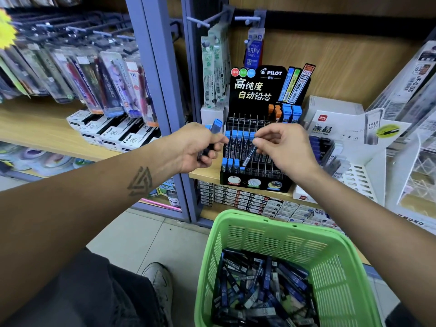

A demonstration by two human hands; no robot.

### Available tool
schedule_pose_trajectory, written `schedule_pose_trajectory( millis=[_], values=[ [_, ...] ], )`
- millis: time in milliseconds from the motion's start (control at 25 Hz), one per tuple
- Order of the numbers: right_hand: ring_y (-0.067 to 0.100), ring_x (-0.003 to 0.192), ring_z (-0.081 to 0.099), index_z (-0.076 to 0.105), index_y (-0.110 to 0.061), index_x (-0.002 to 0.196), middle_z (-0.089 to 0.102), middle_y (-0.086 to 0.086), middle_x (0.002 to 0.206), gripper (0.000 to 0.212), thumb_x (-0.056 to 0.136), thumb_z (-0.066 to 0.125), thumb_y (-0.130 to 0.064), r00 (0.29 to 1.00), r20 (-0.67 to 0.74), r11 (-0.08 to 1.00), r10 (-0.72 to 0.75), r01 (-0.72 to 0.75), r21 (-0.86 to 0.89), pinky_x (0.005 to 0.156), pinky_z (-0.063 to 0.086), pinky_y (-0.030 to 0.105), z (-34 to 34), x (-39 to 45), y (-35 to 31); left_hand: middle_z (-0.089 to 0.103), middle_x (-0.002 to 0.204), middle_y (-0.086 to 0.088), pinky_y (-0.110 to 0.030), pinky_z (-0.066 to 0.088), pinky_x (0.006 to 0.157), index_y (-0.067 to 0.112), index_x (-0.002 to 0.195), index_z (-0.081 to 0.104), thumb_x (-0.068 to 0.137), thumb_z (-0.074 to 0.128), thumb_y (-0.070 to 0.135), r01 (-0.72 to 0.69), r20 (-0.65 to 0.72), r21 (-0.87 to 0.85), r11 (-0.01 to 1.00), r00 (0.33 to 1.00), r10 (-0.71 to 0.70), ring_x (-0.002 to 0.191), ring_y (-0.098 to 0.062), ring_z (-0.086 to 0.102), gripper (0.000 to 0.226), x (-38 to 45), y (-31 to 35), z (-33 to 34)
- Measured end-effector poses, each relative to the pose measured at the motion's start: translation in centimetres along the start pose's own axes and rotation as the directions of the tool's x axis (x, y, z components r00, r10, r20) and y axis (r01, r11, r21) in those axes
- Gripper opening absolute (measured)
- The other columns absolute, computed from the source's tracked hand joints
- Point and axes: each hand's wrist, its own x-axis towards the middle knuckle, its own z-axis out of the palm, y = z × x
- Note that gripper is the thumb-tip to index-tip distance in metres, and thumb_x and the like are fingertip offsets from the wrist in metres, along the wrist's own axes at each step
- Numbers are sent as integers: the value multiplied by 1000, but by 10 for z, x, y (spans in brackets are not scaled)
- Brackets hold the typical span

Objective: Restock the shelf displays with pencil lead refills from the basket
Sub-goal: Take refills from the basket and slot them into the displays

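the right hand (286, 147) pinches one slim blue-capped lead refill tube (249, 155) by its upper end, tilted just in front of the black tiered pilot display rack (256, 128). the left hand (195, 147) – just left of the rack – curls round a small bunch of the same tubes (213, 135). many more lie loose in the green plastic basket (278, 234) below the rack. they look light, stiff and smooth – best held near the cap and lowered straight into a slot.
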Motion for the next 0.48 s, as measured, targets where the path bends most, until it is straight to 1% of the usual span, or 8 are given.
schedule_pose_trajectory(
  millis=[40, 120, 200, 240, 320, 480],
  values=[
    [16, 70, 72, 74, -14, 91, 73, 1, 79, 6, 88, 75, -9, 1000, 2, 999, -25, 25, -35, 75, 61, 33, 3, -1, 2, 43, 58, 5, -17, 23, 36, 8, 105, 62, 104, 46, 17, 12, 26, -16, 1000, 1000, -12, 46, -7, 33, 18, 0, 2, 1],
    [13, 73, 72, 74, -15, 91, 73, -2, 79, 5, 87, 76, -13, 997, 17, 991, -79, 80, -103, 78, 60, 33, 10, -2, 7, 37, 58, 5, -17, 19, 35, 10, 97, 59, 100, 48, 24, 48, 91, -47, 998, 995, -44, 48, -7, 27, 19, -3, 6, 2],
    [10, 74, 70, 74, -18, 89, 73, -5, 78, 6, 86, 78, -15, 991, 47, 978, -126, 132, -159, 78, 59, 34, 16, -4, 11, 38, 63, 3, -19, 19, 37, 6, 100, 58, 95, 44, 35, 87, 164, -89, 992, 984, -71, 54, -9, 27, 32, -7, 9, 1],
    [8, 73, 70, 74, -18, 89, 73, -6, 78, 6, 85, 78, -16, 987, 65, 970, -149, 159, -184, 78, 58, 34, 18, -5, 12, 39, 65, 1, -20, 20, 39, 4, 101, 57, 93, 40, 37, 102, 197, -113, 988, 977, -79, 56, -10, 27, 38, -9, 10, 1],
    [8, 74, 68, 76, -19, 89, 73, -7, 78, 5, 85, 78, -18, 976, 93, 948, -197, 214, -237, 77, 57, 34, 19, -6, 12, 41, 67, -2, -21, 21, 42, 2, 102, 57, 90, 33, 32, 114, 236, -150, 982, 969, -76, 58, -12, 29, 40, -11, 10, 0],
    [10, 75, 65, 77, -20, 89, 73, -6, 80, 4, 85, 78, -22, 965, 116, 917, -237, 261, -302, 75, 55, 32, 16, -6, 8, 42, 68, -2, -19, 25, 44, 6, 93, 52, 94, 35, 19, 108, 253, -194, 975, 966, -57, 59, -12, 32, 22, -13, 8, 3]
  ],
)
